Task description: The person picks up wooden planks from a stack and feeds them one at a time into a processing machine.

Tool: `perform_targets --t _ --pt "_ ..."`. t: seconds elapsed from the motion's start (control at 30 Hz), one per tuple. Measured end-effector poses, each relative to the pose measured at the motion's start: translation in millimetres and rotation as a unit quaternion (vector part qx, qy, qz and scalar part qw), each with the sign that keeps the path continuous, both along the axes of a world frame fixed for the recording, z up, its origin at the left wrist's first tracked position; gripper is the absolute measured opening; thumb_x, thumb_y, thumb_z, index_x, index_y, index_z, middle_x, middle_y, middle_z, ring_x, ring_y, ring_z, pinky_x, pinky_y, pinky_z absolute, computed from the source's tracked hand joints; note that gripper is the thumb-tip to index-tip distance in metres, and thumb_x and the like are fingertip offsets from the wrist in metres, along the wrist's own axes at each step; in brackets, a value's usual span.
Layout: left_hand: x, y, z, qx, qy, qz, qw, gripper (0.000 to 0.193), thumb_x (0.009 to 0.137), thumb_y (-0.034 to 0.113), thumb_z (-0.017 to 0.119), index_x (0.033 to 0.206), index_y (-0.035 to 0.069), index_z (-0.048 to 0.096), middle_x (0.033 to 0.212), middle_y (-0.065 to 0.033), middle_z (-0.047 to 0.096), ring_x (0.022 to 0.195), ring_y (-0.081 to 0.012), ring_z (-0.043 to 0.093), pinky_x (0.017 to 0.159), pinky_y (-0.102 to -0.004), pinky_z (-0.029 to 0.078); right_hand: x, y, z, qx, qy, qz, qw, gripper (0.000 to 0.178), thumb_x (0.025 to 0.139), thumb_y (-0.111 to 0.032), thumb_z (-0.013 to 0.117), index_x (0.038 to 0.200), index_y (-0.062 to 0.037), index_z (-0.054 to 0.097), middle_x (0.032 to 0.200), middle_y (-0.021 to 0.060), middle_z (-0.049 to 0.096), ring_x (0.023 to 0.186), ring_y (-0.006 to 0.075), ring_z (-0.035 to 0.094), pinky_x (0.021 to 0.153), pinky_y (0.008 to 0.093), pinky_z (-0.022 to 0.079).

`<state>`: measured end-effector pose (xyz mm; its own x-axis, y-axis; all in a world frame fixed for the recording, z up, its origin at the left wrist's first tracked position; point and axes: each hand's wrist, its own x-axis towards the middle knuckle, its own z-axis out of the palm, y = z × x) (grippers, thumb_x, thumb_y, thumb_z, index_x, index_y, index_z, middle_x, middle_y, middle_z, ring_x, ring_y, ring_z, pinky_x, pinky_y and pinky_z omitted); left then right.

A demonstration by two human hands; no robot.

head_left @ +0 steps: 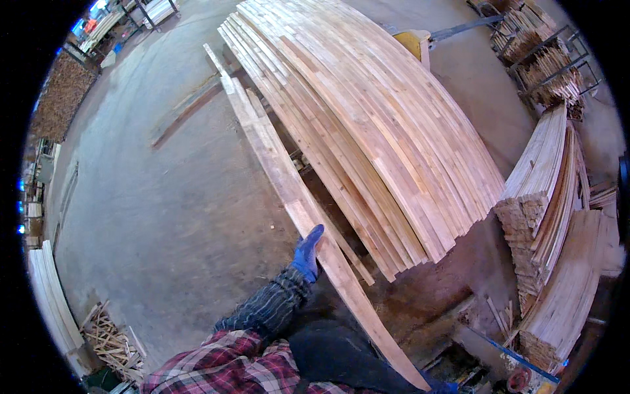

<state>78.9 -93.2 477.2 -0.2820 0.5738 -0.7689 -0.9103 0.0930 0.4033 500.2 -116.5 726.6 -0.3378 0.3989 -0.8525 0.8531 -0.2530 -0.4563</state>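
A long, pale wooden board (pixel 275 167) made of joined lengths runs from the lower edge up and away along the left side of a wide stack of planks (pixel 374 125). My left hand (pixel 306 255), in a blue glove, is closed around the board's edge, thumb lying on its upper face. At the lower edge, beside the board's near end, a bit of my right hand (pixel 443 387) shows in a blue glove; its fingers are hidden. A thin strip of wood (pixel 348 253) lies between the board and the stack.
Stacked planks (pixel 535 190) and another pile (pixel 567 289) stand at the right. Racks of short wood pieces (pixel 545 59) are at the far right, near a yellow machine part (pixel 412 46). Scrap offcuts (pixel 115 341) lie lower left; a beam (pixel 187 108) rests on the concrete floor (pixel 170 210).
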Motion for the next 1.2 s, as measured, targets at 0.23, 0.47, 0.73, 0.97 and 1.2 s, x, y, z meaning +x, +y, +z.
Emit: perform_targets --t 0.23,0.47,0.73,0.97,1.2 --pt "14.0 37.9 -46.4 -0.068 0.246 0.029 0.967 0.072 0.082 0.028 0.083 0.138 0.0 0.045 0.117 -0.0102 0.061 0.1 -0.0197 0.059 0.086 -0.0349 0.051 -10.4 0.8 0.7 -0.016 0.002 -0.008 1.0 0.12 0.061 -0.058 0.089 0.153 -0.0052 0.032 0.148 0.0237 0.045 0.137 0.0383 0.044 0.114 0.0452 0.036" --pt "10.4 43.9 -67.8 -0.135 0.139 0.069 0.979 0.075 0.081 0.041 0.083 0.133 0.003 0.046 0.118 -0.0106 0.059 0.097 -0.0205 0.058 0.084 -0.0374 0.051 -8.8 -7.7 5.6 -0.022 0.019 -0.006 1.0 0.119 0.061 -0.058 0.088 0.152 -0.0048 0.033 0.147 0.0237 0.047 0.136 0.0386 0.046 0.113 0.0452 0.038" --pt "4.5 42.0 21.2 0.055 -0.027 -0.01 0.998 0.101 0.081 0.076 0.06 0.147 0.003 0.035 0.127 -0.0191 0.057 0.11 -0.0351 0.058 0.098 -0.0476 0.049 23.1 -18.3 43.3 0.046 0.035 -0.016 0.998 0.117 0.062 -0.058 0.088 0.152 -0.0043 0.035 0.146 0.0238 0.048 0.135 0.0389 0.047 0.112 0.0452 0.039" --pt "-6.7 54.8 53.0 0.158 0.068 -0.072 0.982 0.093 0.091 0.072 0.047 0.154 0.008 0.022 0.149 -0.018 0.037 0.132 -0.0341 0.042 0.114 -0.0483 0.036 41.3 -15.7 64.0 0.202 -0.046 0.069 0.976 0.109 0.061 -0.051 0.089 0.15 -0.0103 0.04 0.143 0.0221 0.052 0.129 0.0394 0.053 0.108 0.0469 0.043" --pt "22.2 116.2 195.1 0.296 0.217 -0.014 0.93 0.086 0.096 0.068 0.038 0.151 0.003 0.026 0.139 -0.0223 0.05 0.128 -0.0358 0.049 0.114 -0.05 0.037 -76.0 84.6 50.2 0.396 0.14 0.131 0.898 0.116 0.067 -0.045 0.086 0.159 -0.0195 0.02 0.14 0.0271 0.05 0.127 0.0439 0.05 0.108 0.05 0.041"
